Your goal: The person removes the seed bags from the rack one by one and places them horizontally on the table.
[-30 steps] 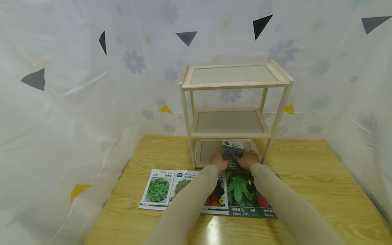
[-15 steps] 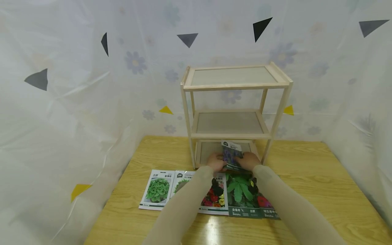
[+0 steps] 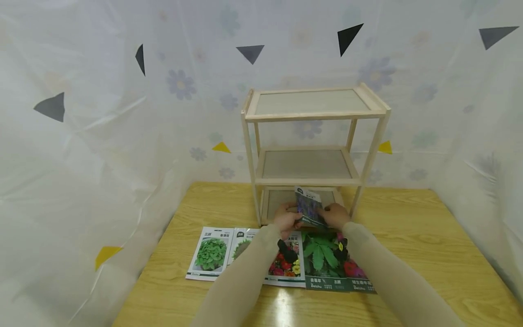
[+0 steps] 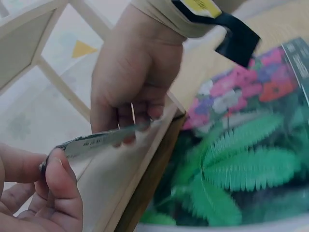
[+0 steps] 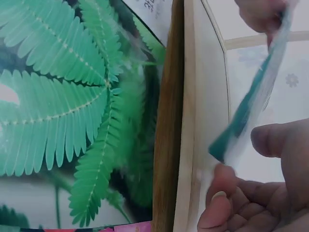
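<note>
A seed packet (image 3: 309,206) with purple flowers is held tilted above the front of the lowest shelf (image 3: 275,205). My left hand (image 3: 287,218) pinches its left edge between thumb and fingers, clearest in the left wrist view. At the opposite edge is my right hand (image 3: 336,216). In the right wrist view a fingertip touches the packet's lower corner while the thumb (image 5: 268,140) stands a little apart from it. Below the hands, several more seed packets lie in a row, among them a green-leaf packet (image 3: 323,259) and a red-and-yellow flower packet (image 3: 290,268).
The three-tier wooden rack (image 3: 310,180) stands on the wooden table (image 3: 408,236), its middle shelf just above the hands. At the row's left end lies a white herb packet (image 3: 210,254). A patterned white curtain (image 3: 184,113) hangs behind and along the sides.
The packet has come slightly forward, lifting and tilting more. My left hand has drawn back toward me, now pinching the packet's left edge. My right hand has shifted slightly right.
</note>
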### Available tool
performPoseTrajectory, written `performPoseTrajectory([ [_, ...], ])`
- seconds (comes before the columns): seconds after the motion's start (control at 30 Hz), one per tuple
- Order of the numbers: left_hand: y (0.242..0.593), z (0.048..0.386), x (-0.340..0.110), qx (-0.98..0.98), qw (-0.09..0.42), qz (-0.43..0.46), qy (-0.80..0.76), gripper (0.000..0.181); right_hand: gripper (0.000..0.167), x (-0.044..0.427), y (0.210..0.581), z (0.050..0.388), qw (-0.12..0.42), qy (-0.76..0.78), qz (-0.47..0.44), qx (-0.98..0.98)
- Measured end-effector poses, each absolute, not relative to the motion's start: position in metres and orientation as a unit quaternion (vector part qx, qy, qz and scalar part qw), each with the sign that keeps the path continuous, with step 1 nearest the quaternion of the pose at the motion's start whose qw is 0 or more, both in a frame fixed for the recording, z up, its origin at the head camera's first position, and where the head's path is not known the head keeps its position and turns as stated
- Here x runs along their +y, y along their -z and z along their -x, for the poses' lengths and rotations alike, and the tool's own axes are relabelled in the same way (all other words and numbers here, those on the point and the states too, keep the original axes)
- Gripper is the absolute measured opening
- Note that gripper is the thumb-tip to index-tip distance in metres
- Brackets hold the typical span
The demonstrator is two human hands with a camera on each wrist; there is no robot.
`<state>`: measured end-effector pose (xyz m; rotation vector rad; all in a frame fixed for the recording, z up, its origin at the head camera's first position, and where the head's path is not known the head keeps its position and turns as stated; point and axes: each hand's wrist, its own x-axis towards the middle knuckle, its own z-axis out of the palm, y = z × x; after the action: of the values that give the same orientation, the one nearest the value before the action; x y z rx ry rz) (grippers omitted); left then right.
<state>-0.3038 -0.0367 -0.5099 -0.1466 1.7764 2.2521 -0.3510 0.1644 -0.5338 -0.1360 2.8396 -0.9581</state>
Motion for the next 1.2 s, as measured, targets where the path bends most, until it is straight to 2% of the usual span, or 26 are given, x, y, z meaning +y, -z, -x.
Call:
performPoseTrajectory([
  [0.4, 0.500, 0.274, -0.057, 0.728, 0.103, 0.005, -0.678, 0.049, 0.061, 0.162, 0.501, 0.336, 0.094, 0.372, 0.074, 0.921],
  [0.7, 0.495, 0.249, -0.065, 0.754, 0.089, -0.022, -0.650, 0.049, 0.084, 0.169, 0.482, 0.329, 0.098, 0.432, 0.087, 0.892],
  [0.87, 0.493, 0.235, -0.069, 0.774, 0.075, -0.043, -0.627, 0.061, 0.087, 0.168, 0.471, 0.317, 0.090, 0.431, 0.105, 0.892],
  [1.1, 0.485, 0.215, -0.070, 0.837, 0.099, -0.098, -0.528, 0.086, 0.088, 0.168, 0.460, 0.301, 0.084, 0.441, 0.123, 0.885],
  [1.2, 0.482, 0.207, -0.069, 0.870, 0.083, -0.118, -0.471, 0.092, 0.090, 0.170, 0.458, 0.296, 0.094, 0.466, 0.128, 0.870],
])
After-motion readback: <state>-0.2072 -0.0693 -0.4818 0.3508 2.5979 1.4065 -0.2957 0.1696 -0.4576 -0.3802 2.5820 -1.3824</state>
